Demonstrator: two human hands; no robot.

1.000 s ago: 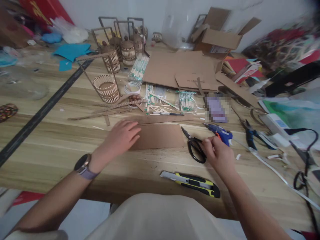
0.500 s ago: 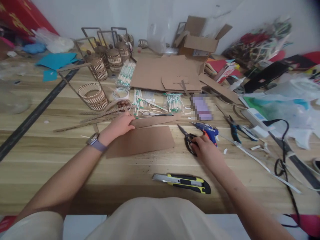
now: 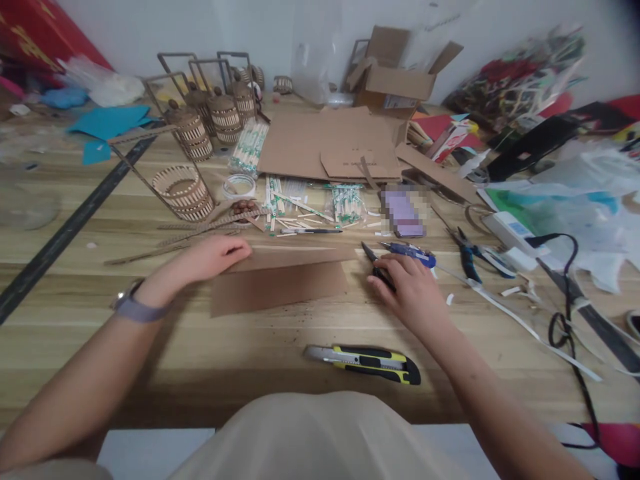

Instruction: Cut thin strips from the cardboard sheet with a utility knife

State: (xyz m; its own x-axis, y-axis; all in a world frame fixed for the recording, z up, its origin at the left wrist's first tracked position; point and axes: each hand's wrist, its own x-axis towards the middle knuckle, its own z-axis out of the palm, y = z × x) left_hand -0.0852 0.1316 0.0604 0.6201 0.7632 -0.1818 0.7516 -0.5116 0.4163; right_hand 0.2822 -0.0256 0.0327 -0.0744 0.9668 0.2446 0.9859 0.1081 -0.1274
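Observation:
My left hand (image 3: 215, 259) pinches the left end of a narrow cardboard strip (image 3: 300, 257), which is raised slightly and lies across the view. Below and behind the strip, a wider cardboard piece (image 3: 280, 290) rests flat on the table. At the right, my right hand (image 3: 410, 283) is closed over the handles of black scissors (image 3: 383, 275), their blades pointing up and to the left. A blue glue gun (image 3: 415, 253) lies just beyond that hand, partly covered by it. Nearer my body is a yellow and black utility knife (image 3: 367, 363).
Small slatted baskets (image 3: 183, 190) stand at the left, by a tape roll (image 3: 239, 187). Bagged sticks (image 3: 346, 203), a pen (image 3: 310, 231) and cardboard sheets (image 3: 300, 143) lie farther back. Pliers (image 3: 467, 252) and a black cable (image 3: 570, 287) are on the right.
My left hand has drawn left and toward me, bringing the cardboard strip along over the wider piece. My right hand has shifted slightly at the scissors, whose blades have turned a little.

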